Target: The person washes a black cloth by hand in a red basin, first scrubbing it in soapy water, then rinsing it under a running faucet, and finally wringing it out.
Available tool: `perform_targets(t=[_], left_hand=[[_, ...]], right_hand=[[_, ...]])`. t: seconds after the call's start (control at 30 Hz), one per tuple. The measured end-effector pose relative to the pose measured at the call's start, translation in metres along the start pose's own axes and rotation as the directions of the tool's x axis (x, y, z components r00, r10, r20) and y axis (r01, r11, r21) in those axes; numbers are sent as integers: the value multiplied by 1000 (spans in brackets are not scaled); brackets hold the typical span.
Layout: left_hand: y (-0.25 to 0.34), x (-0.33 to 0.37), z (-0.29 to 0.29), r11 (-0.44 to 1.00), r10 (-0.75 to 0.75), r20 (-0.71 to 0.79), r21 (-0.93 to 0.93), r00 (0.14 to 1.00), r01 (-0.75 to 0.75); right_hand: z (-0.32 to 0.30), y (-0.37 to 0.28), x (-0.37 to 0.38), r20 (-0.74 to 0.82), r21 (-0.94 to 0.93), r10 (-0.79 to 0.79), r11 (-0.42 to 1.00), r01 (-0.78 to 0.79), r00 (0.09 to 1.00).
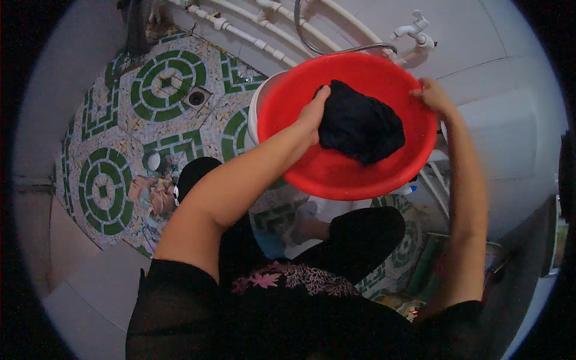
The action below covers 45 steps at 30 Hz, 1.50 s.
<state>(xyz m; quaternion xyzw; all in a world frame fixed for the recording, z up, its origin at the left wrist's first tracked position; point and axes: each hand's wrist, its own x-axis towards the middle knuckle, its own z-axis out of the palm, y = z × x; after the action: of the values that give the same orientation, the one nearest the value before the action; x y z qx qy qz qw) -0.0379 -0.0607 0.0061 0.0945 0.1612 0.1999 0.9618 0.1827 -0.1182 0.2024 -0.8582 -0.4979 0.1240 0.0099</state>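
A wide red plastic basin [360, 186] is tilted in front of me, resting over a white bucket [255, 117]. Inside it lies a bunched dark cloth [362, 123], navy or black. My left hand [315, 114] reaches over the basin's left side and grips the cloth's left edge, its thumb on top and its other fingers hidden. On the far right, my right hand [433, 97] is closed round the basin's rim. How the cloth is folded underneath cannot be seen.
Behind the basin run white wall pipes [258, 43], a flexible metal hose [348, 49] and a white tap [415, 29]. A floor drain [197, 98] sits in the green patterned tiles. Crumpled plastic bags [157, 197] and a small white cup [154, 161] lie left of my knee.
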Motion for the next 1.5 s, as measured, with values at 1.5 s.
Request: perform_targets(t=[1.5], left_hand=[[14, -35, 29, -813, -4, 278, 558, 961, -165]], right_hand=[[-10, -53, 79, -800, 440, -67, 609, 659, 596]])
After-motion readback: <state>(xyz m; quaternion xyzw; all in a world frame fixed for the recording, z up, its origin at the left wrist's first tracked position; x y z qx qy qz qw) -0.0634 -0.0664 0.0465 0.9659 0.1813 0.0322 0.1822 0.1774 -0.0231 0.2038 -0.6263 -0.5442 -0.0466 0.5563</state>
